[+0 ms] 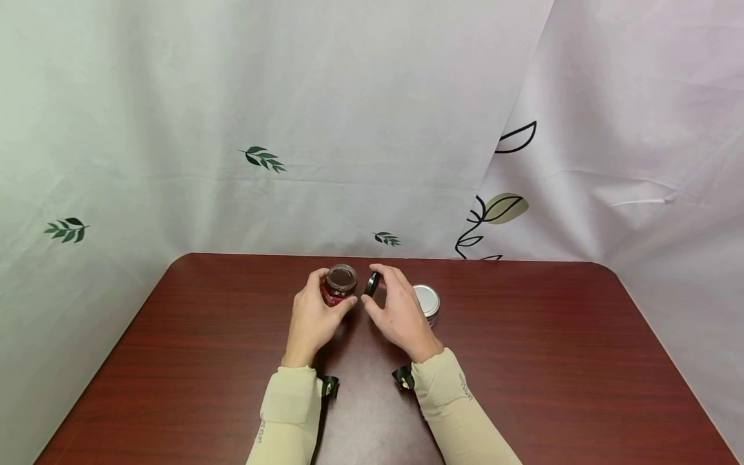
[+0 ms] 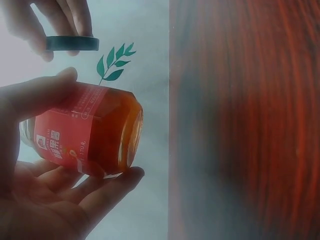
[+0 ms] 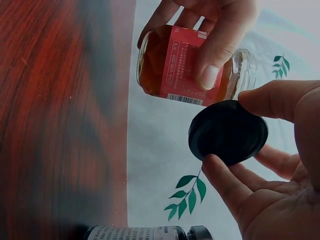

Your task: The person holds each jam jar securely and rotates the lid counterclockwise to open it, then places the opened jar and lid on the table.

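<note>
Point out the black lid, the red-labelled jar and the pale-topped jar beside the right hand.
Black lid (image 3: 229,132), right wrist view: on its broad round face.
Red-labelled jar (image 2: 76,129), left wrist view: on its label.
Pale-topped jar (image 1: 427,299), head view: on its top.

Left sleeve (image 1: 287,407) and right sleeve (image 1: 459,407): long, pale cream-yellow cloth, creased near the cuffs. Small dark lettering (image 1: 464,385) runs lengthwise on the outer side of each; illegible. Left wrist camera (image 1: 330,386) and right wrist camera (image 1: 403,378): compact, black, inner side, small yellow-green patch visible. Left hand (image 1: 314,316), right hand (image 1: 401,316): bare.
</note>
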Tool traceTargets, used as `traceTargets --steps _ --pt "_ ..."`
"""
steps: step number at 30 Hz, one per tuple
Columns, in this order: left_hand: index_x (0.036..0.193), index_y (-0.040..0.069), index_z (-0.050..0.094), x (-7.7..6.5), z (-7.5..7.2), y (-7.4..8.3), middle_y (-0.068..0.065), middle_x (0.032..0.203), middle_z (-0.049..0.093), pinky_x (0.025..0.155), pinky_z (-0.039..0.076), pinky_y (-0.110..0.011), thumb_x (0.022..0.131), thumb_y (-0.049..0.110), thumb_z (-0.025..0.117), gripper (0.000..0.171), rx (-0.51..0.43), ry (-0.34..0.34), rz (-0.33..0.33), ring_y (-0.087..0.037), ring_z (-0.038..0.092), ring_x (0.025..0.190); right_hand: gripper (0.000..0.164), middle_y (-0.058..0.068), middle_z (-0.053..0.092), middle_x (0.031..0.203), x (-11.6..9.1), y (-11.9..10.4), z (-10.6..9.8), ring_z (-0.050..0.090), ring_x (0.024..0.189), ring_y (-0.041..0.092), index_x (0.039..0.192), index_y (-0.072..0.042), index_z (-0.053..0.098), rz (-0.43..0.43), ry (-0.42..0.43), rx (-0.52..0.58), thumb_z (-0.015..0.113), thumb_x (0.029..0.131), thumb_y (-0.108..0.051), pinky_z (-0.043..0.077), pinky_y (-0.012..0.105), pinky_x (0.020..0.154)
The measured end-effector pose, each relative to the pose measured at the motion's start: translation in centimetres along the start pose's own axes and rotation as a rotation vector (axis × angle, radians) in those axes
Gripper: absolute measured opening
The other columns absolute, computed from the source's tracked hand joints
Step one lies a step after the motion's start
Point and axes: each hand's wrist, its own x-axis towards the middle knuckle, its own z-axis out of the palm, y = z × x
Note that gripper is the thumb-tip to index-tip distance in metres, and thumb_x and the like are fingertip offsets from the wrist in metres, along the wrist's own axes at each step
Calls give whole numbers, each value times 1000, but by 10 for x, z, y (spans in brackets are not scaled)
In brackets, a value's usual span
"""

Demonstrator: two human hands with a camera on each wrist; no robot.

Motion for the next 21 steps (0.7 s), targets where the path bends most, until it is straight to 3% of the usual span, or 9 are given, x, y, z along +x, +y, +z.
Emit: traceTargets --steps 21 --pt "131 2 53 0 0 -2 -18 118 67 87 53 -48 79 25 87 67 4 11 -32 -32 67 102 57 17 57 136 -1 0 4 67 112 27 141 -3 50 66 -49 9 74 91 -11 54 38 91"
